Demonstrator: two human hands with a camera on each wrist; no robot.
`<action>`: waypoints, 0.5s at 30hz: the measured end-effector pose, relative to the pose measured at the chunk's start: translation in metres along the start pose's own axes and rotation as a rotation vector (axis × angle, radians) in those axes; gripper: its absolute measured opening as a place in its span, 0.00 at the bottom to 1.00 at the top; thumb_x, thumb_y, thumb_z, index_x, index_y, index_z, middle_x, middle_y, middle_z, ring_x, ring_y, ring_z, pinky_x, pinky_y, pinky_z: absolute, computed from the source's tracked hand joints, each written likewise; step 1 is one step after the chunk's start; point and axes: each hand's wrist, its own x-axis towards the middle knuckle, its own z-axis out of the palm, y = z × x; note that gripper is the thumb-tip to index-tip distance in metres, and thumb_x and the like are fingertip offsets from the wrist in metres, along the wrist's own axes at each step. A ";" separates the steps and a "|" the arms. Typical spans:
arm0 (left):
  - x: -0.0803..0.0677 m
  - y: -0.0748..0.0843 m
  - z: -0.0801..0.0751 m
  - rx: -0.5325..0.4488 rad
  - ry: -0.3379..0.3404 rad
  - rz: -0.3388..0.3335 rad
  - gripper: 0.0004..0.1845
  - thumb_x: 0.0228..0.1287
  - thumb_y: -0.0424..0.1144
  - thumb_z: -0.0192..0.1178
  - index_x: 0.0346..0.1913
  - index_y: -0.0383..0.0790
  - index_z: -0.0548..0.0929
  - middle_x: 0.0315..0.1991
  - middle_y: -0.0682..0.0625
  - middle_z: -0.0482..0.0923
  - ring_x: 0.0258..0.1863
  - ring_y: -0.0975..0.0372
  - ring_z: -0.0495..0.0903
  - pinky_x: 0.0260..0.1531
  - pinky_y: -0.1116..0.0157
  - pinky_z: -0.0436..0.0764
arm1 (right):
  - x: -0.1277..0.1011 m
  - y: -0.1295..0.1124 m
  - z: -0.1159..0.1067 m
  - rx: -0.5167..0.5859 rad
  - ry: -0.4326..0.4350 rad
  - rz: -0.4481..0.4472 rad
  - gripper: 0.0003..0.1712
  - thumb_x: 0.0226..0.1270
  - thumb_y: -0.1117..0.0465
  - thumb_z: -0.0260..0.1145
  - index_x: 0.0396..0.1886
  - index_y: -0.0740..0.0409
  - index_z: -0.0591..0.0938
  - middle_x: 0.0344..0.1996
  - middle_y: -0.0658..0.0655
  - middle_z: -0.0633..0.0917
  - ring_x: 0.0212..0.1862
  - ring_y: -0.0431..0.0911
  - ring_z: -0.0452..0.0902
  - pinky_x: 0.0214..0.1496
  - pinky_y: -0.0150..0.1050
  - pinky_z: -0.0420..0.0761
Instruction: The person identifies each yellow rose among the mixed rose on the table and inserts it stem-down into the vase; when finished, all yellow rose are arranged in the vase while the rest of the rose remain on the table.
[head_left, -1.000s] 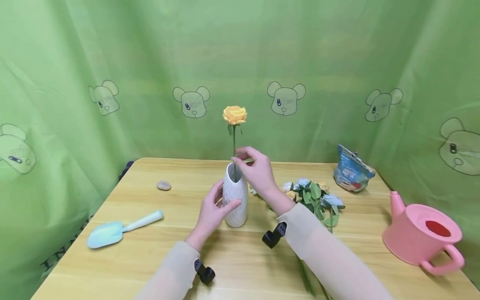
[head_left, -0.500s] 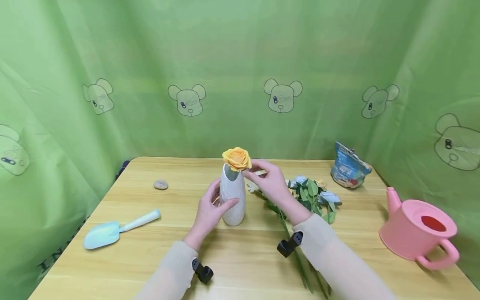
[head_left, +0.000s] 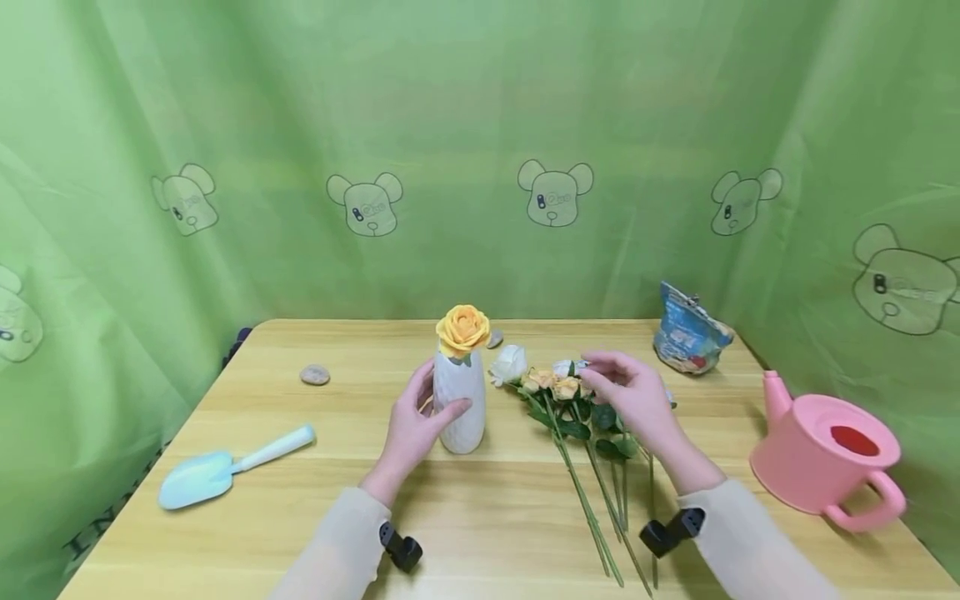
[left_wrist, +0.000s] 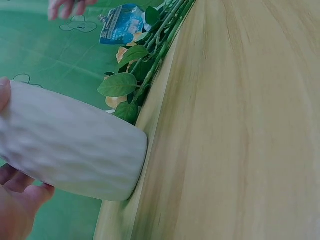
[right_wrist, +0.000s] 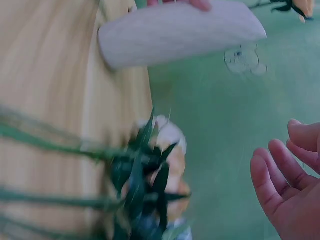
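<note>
In the head view a white textured vase [head_left: 460,410] stands upright on the wooden table, and my left hand [head_left: 411,423] grips its side. One orange-yellow rose [head_left: 463,330] is in the vase, its bloom just above the mouth; the stem inside is hidden. Several artificial flowers lie to the right, including a white rose [head_left: 509,365] and peach roses [head_left: 566,387], with green stems [head_left: 581,492] towards me. Above these blooms hovers my right hand [head_left: 637,400], holding nothing. The right wrist view shows its fingers [right_wrist: 280,165] relaxed and apart from the flowers.
A light-blue trowel [head_left: 232,468] and a pebble [head_left: 315,374] lie on the left. Another pebble [head_left: 495,338] is behind the vase. A pink watering can [head_left: 802,458] and a blue bag [head_left: 686,333] stand on the right. Green curtains [head_left: 450,100] surround the table.
The orange-yellow rose has gone down into the vase. My right hand has let go of it and moved right, over the lying flowers. My left hand keeps its hold on the vase.
</note>
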 end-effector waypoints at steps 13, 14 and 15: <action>0.002 -0.017 0.000 -0.024 0.013 0.038 0.38 0.51 0.40 0.70 0.66 0.47 0.65 0.59 0.46 0.72 0.58 0.54 0.70 0.59 0.55 0.69 | -0.039 0.039 -0.038 0.002 -0.005 0.315 0.27 0.62 0.63 0.65 0.56 0.73 0.70 0.35 0.66 0.82 0.31 0.51 0.82 0.33 0.45 0.84; 0.004 -0.021 0.001 -0.021 0.015 0.038 0.38 0.50 0.41 0.70 0.66 0.49 0.66 0.58 0.47 0.72 0.58 0.55 0.70 0.58 0.56 0.69 | -0.041 0.041 -0.039 0.008 -0.015 0.356 0.28 0.62 0.63 0.65 0.57 0.74 0.69 0.35 0.66 0.82 0.31 0.52 0.82 0.33 0.45 0.84; 0.005 -0.025 0.001 -0.019 0.016 0.039 0.38 0.50 0.42 0.71 0.66 0.50 0.66 0.58 0.47 0.72 0.58 0.55 0.70 0.58 0.56 0.69 | -0.044 0.043 -0.040 0.023 -0.020 0.404 0.29 0.62 0.63 0.64 0.58 0.74 0.68 0.35 0.66 0.82 0.31 0.53 0.82 0.33 0.46 0.84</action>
